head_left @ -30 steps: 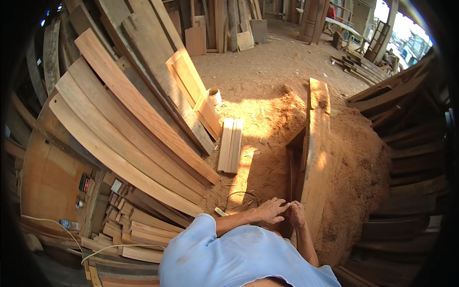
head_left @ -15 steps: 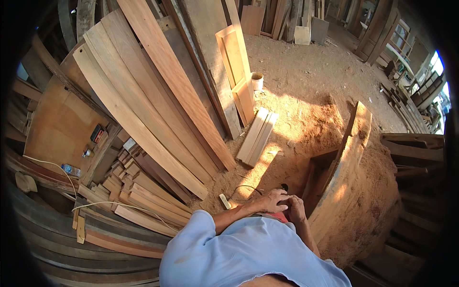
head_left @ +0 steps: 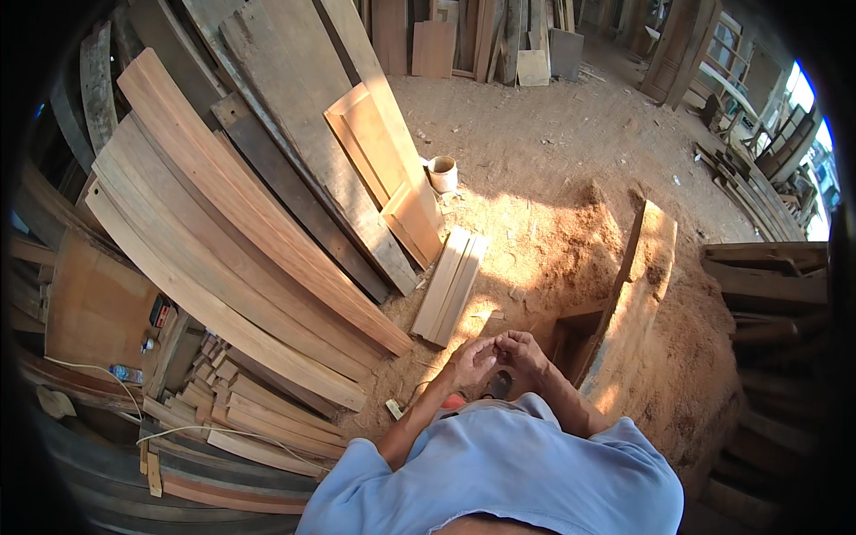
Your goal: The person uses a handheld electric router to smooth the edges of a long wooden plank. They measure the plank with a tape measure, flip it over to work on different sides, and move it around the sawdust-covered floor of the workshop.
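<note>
My left hand [head_left: 473,359] and my right hand [head_left: 521,349] meet in front of my body, above the sawdust floor, fingers curled toward each other at the tips; anything between them is too small or hidden to make out. Just right of them stands a heavy upright plank [head_left: 642,267], dusted with sawdust, beside a dark recess. Beyond my hands a short bundle of pale wooden pieces [head_left: 450,285] lies on the ground. Something red [head_left: 453,401] shows beside my blue shirt [head_left: 495,459].
Long boards [head_left: 223,232] and panelled wood [head_left: 357,143] lean at the left, above stacked offcuts [head_left: 259,419] with a pale cord [head_left: 205,428]. A white bucket [head_left: 443,174] stands beyond. Dark stacked timber [head_left: 767,285] and a sawdust mound [head_left: 678,374] lie at the right.
My hands have risen and shifted from the plank toward the middle, with both forearms now angled inward and the fingertips brought together. The view has also swung about.
</note>
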Demonstrator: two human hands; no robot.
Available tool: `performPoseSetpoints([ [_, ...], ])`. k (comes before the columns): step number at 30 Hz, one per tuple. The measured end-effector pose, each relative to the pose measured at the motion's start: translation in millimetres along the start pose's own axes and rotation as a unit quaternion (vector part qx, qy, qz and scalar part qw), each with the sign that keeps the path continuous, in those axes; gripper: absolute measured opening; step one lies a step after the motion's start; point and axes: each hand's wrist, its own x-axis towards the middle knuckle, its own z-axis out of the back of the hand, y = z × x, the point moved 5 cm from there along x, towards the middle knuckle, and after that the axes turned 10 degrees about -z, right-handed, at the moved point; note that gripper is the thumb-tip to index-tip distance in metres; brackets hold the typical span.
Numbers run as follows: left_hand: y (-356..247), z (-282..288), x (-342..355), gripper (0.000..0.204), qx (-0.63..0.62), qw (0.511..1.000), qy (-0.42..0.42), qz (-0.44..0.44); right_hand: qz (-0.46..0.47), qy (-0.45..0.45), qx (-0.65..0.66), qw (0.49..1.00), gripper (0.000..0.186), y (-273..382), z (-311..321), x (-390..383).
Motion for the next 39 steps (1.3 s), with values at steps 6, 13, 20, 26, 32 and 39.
performPoseSetpoints([
  [6, 3, 14, -1, 0.056, 0.121, 0.992, -0.006, -0.019, 0.003, 0.005, -0.107, 0.994, 0.015, 11, 9, 30],
  [13, 25, 45, -17, 0.046, 0.152, 0.987, -0.031, 0.032, -0.065, 0.014, -0.280, 0.958, 0.020, 6, -27, 69],
  [20, 89, 77, -38, 0.043, 0.010, 0.985, -0.111, 0.135, -0.046, 0.006, -0.372, 0.927, 0.025, 4, -43, 134],
  [26, 161, 174, -96, 0.042, -0.098, 0.952, -0.259, 0.130, -0.059, -0.097, -0.359, 0.926, 0.024, 3, 0, 182],
  [32, 143, 320, -143, 0.040, -0.016, 0.898, -0.398, 0.189, -0.120, -0.220, -0.345, 0.905, 0.018, -28, 68, 190],
  [39, 73, 431, -133, 0.080, 0.165, 0.818, -0.495, 0.242, -0.054, -0.108, -0.574, 0.810, 0.021, -37, 53, 244],
])
